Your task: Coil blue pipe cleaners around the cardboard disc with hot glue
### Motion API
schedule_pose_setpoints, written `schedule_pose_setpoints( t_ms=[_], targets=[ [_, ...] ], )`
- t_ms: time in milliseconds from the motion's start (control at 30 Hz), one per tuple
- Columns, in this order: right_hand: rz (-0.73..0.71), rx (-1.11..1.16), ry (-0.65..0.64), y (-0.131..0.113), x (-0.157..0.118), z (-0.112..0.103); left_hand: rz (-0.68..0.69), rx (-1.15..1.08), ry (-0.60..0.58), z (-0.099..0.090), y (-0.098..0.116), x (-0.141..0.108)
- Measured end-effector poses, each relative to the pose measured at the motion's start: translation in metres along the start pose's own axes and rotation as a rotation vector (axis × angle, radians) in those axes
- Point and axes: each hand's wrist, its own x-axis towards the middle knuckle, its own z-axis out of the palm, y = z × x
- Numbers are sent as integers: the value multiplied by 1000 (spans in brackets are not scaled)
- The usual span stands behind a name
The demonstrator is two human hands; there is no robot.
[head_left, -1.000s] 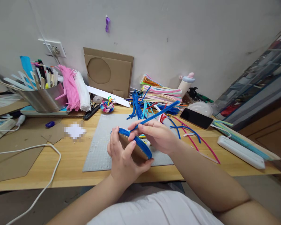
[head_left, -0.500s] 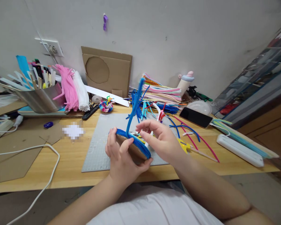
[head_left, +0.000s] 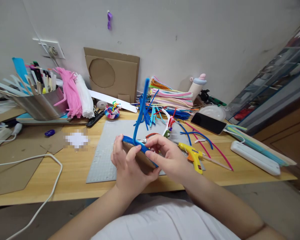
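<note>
My left hand (head_left: 130, 166) is wrapped round a cardboard disc (head_left: 139, 159) whose edge is covered in blue fuzzy strands, tilted above the grey cutting mat (head_left: 102, 160). From that edge a blue pipe cleaner (head_left: 141, 115) sticks up, its base by my left index fingertip. My right hand (head_left: 165, 153) has its thumb and index finger closed on the blue strand along the disc's edge, right of the upright part. Behind the hands lies a tool with red handles (head_left: 152, 135), partly hidden. Right of my right hand is a yellow glue gun (head_left: 193, 155).
Bundles of pipe cleaners (head_left: 171, 96) lie at the back, beside a bottle (head_left: 197, 88). A phone (head_left: 208, 123) and a white power strip (head_left: 255, 158) are on the right. On the left stand a metal container (head_left: 43, 105) of sticks and a white cable (head_left: 56, 180).
My right hand has come down onto the edge of the disc and closed on the blue strand. The upright pipe cleaner leans slightly further left, and the glue gun shows more fully.
</note>
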Motion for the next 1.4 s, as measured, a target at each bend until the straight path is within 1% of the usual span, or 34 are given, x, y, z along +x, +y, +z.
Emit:
schedule_pose_setpoints(
  t_ms=[133,233,367,433,600,733,800,867,1000,1067,1133,1300,1400],
  targets=[
    [80,133,-17,5,5,1,2,-2,-6,1,-1,0],
    [71,172,-3,6,7,-1,-1,-5,-8,2,-2,0],
    [77,247,-38,8,3,-5,-42,-4,-30,1,-5,1],
    [41,224,-30,12,-2,-5,-55,-6,-39,0,-6,1],
    [-101,86,26,20,-10,0,-55,-16,-31,0,-6,1],
    [-230,-30,68,22,-15,4,-62,-16,-20,0,-4,2],
    [-261,-56,87,22,-16,5,-60,-21,-19,1,-4,2],
    [-223,-5,98,22,-15,5,-61,-22,-24,1,-4,2],
    [-9,220,54,19,-11,5,-60,-22,-22,0,-5,2],
    [70,283,30,16,-9,6,-51,-25,-21,-1,-5,0],
    [81,295,33,15,-8,9,-43,-29,-22,-2,-5,-1],
    [17,253,86,16,-7,17,-24,-42,-7,-2,-4,-2],
    [-10,224,101,17,-7,18,-16,-41,-6,-1,-4,-2]
  ],
)
